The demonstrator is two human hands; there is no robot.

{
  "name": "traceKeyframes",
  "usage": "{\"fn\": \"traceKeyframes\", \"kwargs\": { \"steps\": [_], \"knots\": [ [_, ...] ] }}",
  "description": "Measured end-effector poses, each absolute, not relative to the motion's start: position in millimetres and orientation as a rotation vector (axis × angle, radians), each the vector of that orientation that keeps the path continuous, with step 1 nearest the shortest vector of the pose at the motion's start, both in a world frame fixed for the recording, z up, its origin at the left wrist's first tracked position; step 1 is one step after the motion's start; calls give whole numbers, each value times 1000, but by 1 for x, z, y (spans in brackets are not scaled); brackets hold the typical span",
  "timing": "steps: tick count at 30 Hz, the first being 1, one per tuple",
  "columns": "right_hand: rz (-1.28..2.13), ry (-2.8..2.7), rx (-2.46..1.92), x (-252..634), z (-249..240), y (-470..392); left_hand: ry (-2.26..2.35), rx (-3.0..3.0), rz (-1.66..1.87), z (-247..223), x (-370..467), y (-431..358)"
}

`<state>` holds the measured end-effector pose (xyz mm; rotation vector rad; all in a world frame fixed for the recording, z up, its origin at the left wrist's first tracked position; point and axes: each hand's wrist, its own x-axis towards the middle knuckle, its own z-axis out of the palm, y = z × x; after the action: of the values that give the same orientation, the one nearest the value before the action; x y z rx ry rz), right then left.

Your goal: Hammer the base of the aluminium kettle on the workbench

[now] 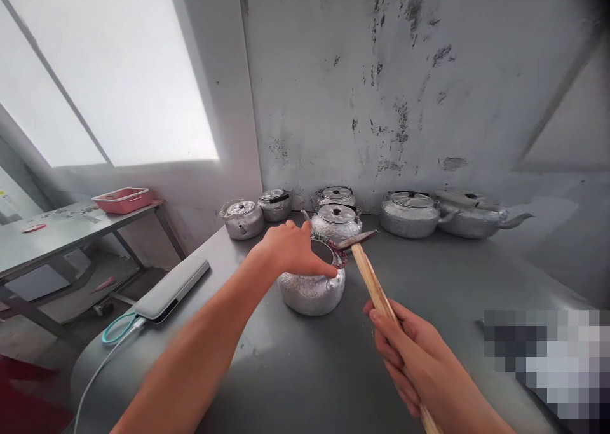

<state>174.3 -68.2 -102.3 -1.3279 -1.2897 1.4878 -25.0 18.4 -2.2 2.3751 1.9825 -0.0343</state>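
On the grey table (pixel 286 364) sits a lidless silver metal kettle (pixel 312 297) with a dimpled surface. Red and green cord is wrapped around its handle, behind the opening. My left hand (pixel 290 250) reaches over the kettle and grips it at the top, its thumb against the near rim by a small knob; the fingertips are partly hidden. In my right hand (pixel 410 351) is a hammer (pixel 374 281), held by its wooden handle. The narrow metal head is raised just right of the kettle, apart from its wall.
Several lidded kettles (pixel 410 215) line the table's back edge by the wall. At left lies a grey power bank (pixel 174 289) with a cable. A pink basket (pixel 122 200) stands on a side table (pixel 61 246). A pixelated patch covers the lower right.
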Motion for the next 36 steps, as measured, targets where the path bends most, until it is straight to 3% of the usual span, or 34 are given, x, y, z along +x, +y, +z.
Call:
{"fn": "traceKeyframes", "kwargs": {
  "steps": [15,24,31,36],
  "knots": [
    [1462,-1286,-1355,174,-97,-71,2156,2357,35,-11,-23,22],
    [1446,-1282,-1375,172,-95,-73,2355,2216,105,10,-54,34],
    [1420,-1341,-1339,170,-98,-76,1754,2393,-23,-9,-79,68],
    [1371,-1441,-1340,168,-100,-80,1648,2457,-6,-9,-74,67]
  ]
}}
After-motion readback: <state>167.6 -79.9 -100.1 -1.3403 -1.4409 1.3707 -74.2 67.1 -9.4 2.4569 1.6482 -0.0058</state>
